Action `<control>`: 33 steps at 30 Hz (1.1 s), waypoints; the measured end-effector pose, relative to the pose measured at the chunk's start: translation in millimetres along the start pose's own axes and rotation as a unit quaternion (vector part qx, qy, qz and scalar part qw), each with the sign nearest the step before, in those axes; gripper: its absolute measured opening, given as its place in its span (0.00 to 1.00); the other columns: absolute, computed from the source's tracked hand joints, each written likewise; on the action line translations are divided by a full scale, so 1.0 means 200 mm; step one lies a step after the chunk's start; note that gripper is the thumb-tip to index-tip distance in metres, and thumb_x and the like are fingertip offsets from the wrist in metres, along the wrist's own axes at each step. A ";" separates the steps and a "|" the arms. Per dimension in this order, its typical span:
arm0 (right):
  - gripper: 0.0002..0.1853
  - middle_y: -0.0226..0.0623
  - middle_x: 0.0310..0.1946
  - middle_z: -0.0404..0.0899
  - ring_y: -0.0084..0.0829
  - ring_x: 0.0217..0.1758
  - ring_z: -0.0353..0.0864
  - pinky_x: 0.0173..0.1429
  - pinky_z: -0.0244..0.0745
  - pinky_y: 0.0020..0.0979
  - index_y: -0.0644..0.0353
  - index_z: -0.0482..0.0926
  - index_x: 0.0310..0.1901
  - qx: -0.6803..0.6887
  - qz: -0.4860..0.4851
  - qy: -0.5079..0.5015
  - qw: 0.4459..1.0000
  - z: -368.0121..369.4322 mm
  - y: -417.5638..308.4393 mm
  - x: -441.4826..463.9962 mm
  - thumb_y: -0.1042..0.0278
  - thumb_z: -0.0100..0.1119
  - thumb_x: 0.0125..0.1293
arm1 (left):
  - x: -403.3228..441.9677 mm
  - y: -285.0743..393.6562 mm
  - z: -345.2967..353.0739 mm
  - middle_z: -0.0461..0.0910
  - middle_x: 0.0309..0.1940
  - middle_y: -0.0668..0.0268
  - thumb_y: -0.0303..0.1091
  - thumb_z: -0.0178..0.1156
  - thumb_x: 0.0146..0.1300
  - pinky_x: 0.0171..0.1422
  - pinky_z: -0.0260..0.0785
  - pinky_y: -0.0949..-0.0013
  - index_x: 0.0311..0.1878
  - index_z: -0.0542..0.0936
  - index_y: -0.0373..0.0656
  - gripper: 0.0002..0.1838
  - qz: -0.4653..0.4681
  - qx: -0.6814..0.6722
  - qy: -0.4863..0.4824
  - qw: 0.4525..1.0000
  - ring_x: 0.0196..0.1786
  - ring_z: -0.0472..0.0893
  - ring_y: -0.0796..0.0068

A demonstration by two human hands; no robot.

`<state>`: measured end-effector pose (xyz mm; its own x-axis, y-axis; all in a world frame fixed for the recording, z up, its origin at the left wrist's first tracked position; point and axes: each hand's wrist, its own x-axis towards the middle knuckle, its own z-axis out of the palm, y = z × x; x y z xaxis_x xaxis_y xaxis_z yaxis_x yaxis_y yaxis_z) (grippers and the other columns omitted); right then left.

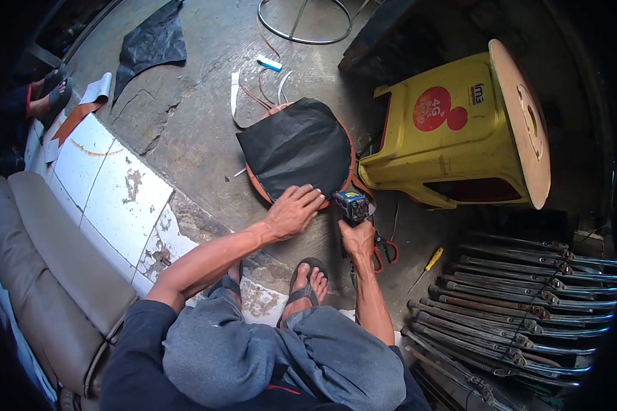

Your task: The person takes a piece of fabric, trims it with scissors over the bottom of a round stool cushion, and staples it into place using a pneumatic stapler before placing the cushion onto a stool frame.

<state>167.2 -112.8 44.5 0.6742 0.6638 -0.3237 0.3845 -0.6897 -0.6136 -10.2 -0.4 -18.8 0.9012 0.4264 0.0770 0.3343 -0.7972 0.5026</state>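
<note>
Holding a blue-and-black pistol-shaped tool (353, 205) beside a round seat pad with an orange-brown rim (256, 188)

The right grip (357, 239) is wrapped around the tool's handle; the left grip (295, 211) is spread and flattened, holding nothing, its fingertips resting on the near edge of the black fabric-like sheet (295, 145) that covers most of the pad. The pad lies on the grey concrete floor (206, 103), to the far left of the right grip and just beyond the left one, so the left is nearer. Being nearly round, the pad shows no clear long axis; the tool's head sits at the pad's near right rim, though whether they touch cannot be told.

Just right of the right grip lie scissors with red-orange handles (395, 251), and farther right a yellow-handled screwdriver (434, 258). Toward the far right is a yellow plastic stool (452, 147) with a pale round wooden board (524, 130) against its right end. Folded metal frames with chrome ends (550, 296) lie in a row at the near right. A white strip (235, 94) curls by the pad's far left side.
</note>
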 end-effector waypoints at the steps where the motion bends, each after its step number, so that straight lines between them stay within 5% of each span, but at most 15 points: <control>1: 0.22 0.57 0.33 0.87 0.52 0.43 0.90 0.50 0.80 0.45 0.70 0.86 0.40 0.001 0.007 0.000 1.000 -0.01 0.01 0.01 0.56 0.67 0.54 | -0.07 -0.04 0.00 0.73 0.72 0.58 0.50 0.59 0.71 0.81 0.56 0.52 0.73 0.72 0.40 0.33 0.004 0.062 0.054 0.997 0.77 0.66 0.60; 2: 0.22 0.57 0.34 0.88 0.52 0.44 0.90 0.51 0.80 0.45 0.70 0.86 0.41 0.005 0.035 -0.016 0.999 -0.02 -0.02 0.00 0.56 0.67 0.54 | -0.11 -0.09 -0.01 0.65 0.79 0.59 0.53 0.58 0.72 0.86 0.48 0.52 0.76 0.69 0.43 0.35 -0.007 0.037 -0.008 0.999 0.83 0.57 0.59; 6: 0.22 0.57 0.37 0.88 0.52 0.47 0.90 0.52 0.80 0.43 0.70 0.86 0.43 0.029 0.058 -0.026 0.998 0.00 -0.02 0.00 0.57 0.67 0.54 | -0.13 -0.21 -0.03 0.61 0.81 0.63 0.56 0.58 0.72 0.86 0.47 0.51 0.79 0.64 0.46 0.39 0.054 0.044 -0.049 0.996 0.84 0.54 0.61; 9: 0.22 0.57 0.36 0.88 0.52 0.47 0.90 0.52 0.80 0.43 0.70 0.86 0.43 0.025 0.059 -0.015 0.998 -0.01 -0.03 -0.01 0.58 0.67 0.54 | -0.09 -0.25 -0.03 0.68 0.77 0.62 0.55 0.56 0.74 0.82 0.55 0.54 0.75 0.71 0.45 0.34 0.121 0.086 -0.025 0.989 0.82 0.61 0.62; 13: 0.22 0.57 0.36 0.87 0.52 0.46 0.90 0.51 0.80 0.44 0.70 0.86 0.43 0.003 0.068 -0.031 0.997 -0.03 -0.05 -0.01 0.58 0.66 0.55 | -0.01 -0.32 -0.08 0.84 0.60 0.55 0.35 0.54 0.68 0.62 0.70 0.59 0.60 0.81 0.34 0.21 0.212 0.167 0.015 0.963 0.69 0.79 0.61; 18: 0.22 0.58 0.36 0.87 0.53 0.46 0.89 0.51 0.79 0.44 0.70 0.85 0.43 0.021 0.043 -0.006 0.999 0.01 -0.02 -0.01 0.58 0.67 0.55 | -0.08 -0.33 0.01 0.82 0.63 0.55 0.36 0.54 0.68 0.74 0.67 0.55 0.64 0.79 0.35 0.24 0.280 0.204 0.053 0.937 0.72 0.77 0.60; 23: 0.22 0.59 0.37 0.87 0.55 0.47 0.89 0.52 0.79 0.45 0.71 0.85 0.43 0.031 0.028 -0.006 0.999 0.02 0.00 0.00 0.57 0.67 0.55 | -0.16 -0.30 0.01 0.73 0.72 0.55 0.38 0.54 0.74 0.85 0.55 0.51 0.70 0.76 0.39 0.24 0.179 0.050 -0.007 0.983 0.79 0.68 0.59; 33: 0.24 0.59 0.36 0.87 0.55 0.47 0.89 0.52 0.79 0.45 0.71 0.86 0.43 0.022 0.065 -0.012 0.998 0.01 -0.02 -0.01 0.55 0.68 0.55 | -0.08 -0.25 0.02 0.86 0.55 0.54 0.32 0.57 0.62 0.70 0.72 0.56 0.56 0.83 0.35 0.20 0.120 0.105 0.067 0.985 0.62 0.84 0.58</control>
<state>162.9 -111.8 46.1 0.7015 0.5759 -0.4197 0.2655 -0.7578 -0.5960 -40.3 31.8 -48.8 0.9212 0.2570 0.2920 0.1789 -0.9465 0.2687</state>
